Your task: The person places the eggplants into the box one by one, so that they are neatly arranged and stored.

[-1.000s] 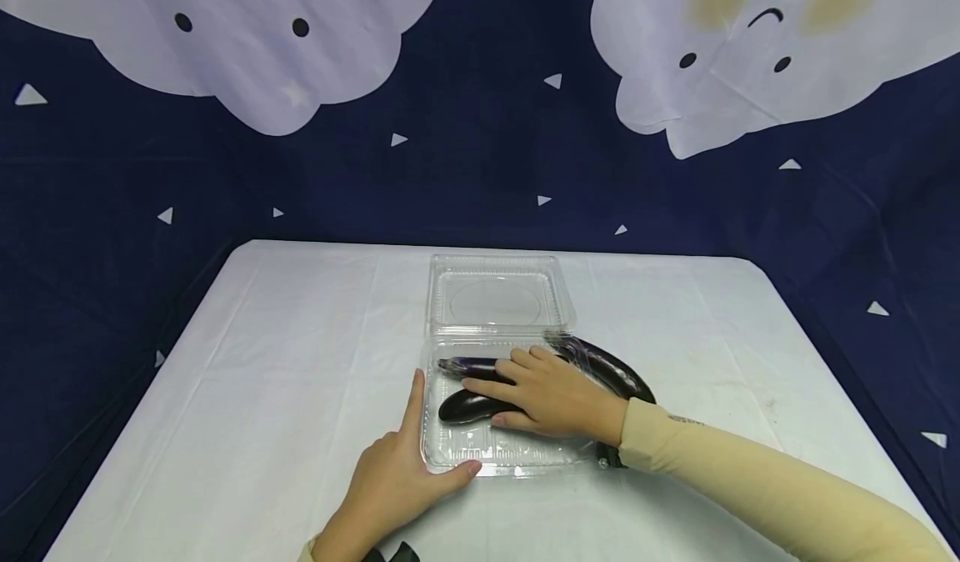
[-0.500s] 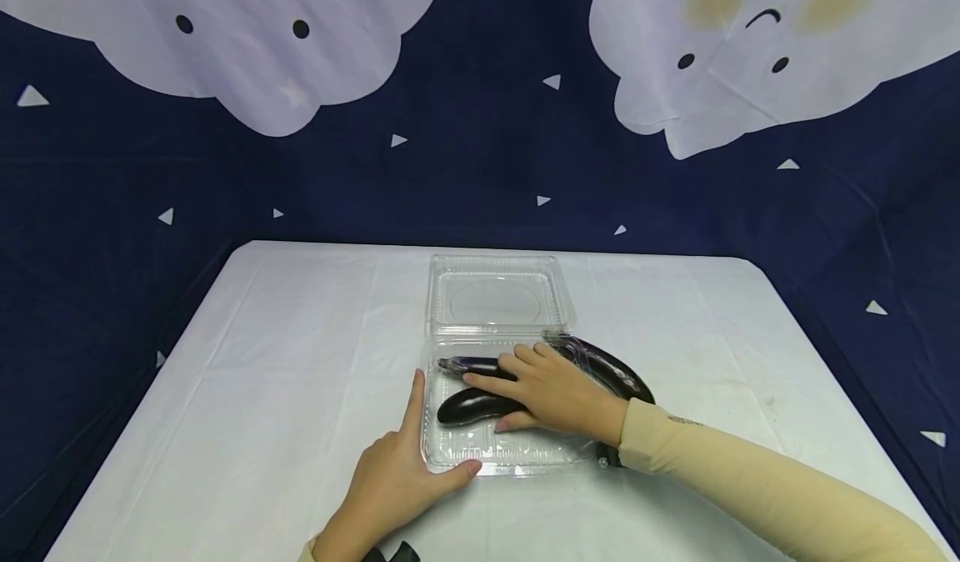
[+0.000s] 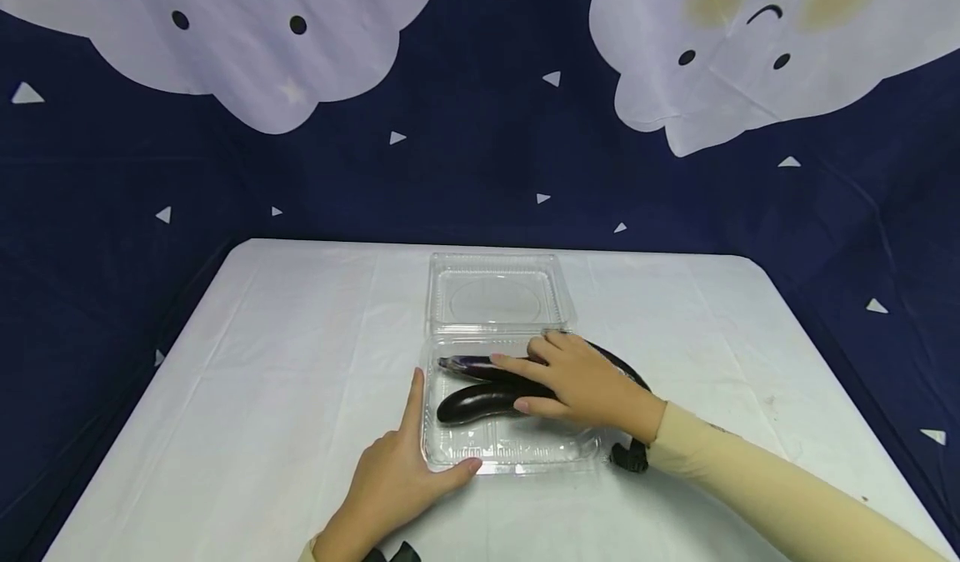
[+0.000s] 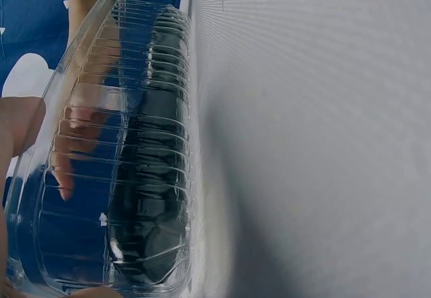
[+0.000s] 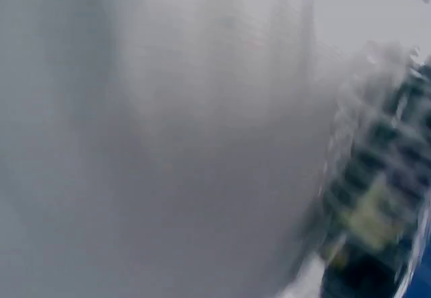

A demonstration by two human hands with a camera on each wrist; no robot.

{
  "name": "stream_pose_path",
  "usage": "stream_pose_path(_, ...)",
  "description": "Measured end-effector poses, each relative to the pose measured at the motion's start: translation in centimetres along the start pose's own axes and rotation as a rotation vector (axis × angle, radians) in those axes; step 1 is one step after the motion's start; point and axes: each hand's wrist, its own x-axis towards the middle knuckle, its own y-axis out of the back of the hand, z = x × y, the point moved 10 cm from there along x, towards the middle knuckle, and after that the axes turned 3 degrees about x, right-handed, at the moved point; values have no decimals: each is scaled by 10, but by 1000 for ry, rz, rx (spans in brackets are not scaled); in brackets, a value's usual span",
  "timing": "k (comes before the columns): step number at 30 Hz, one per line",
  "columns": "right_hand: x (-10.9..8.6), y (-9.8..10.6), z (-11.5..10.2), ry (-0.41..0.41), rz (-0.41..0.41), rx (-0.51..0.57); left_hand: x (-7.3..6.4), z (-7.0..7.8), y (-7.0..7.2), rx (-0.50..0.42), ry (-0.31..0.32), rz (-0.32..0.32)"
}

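Observation:
Two dark eggplants lie side by side in the base of a clear plastic clamshell box [image 3: 465, 455]: a front eggplant [image 3: 468, 404] and a rear eggplant [image 3: 472, 368]. My left hand [image 3: 397, 470] rests at the box's front left corner, forefinger straight along the side and thumb along the front rim. Over the right part of the box is my right hand [image 3: 592, 383], its forefinger extended over the eggplants. A third eggplant [image 3: 628, 368] at the right edge is partly hidden behind that hand. The left wrist view shows an eggplant [image 4: 148, 170] through the ribbed wall. The right wrist view is blurred.
The box's hinged lid [image 3: 495, 299] lies folded back on the white table [image 3: 300, 362]. A dark device [image 3: 628, 458] sits under my right wrist. Behind the table hangs a navy cloth [image 3: 465, 170] printed with clouds.
My right hand has shifted to the right, off the middle of the two eggplants, uncovering more of the front one. The left hand and box have stayed in place.

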Motion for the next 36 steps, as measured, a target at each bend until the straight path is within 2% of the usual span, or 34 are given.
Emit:
stream_pose_path(4,-20,11,26,-147,45,83,0,0,1,0,0,7)
stream_pose_path(8,-45,14,50,-283,89,107,-1,-1,1,2,8,6)
stream_pose_path(12,-65,9,67,-359,96,112,-1,-2,1,8,19,0)
stream_pose_path(20,-88,-1,83,-431,49,169,-1,-2,0,5,28,-9)
stream_pose_path(32,-109,-18,88,-488,-65,232,0,-1,0,4,25,-17)
stream_pose_path(36,-111,-19,87,-496,-80,234,0,-2,-1,2,33,-26)
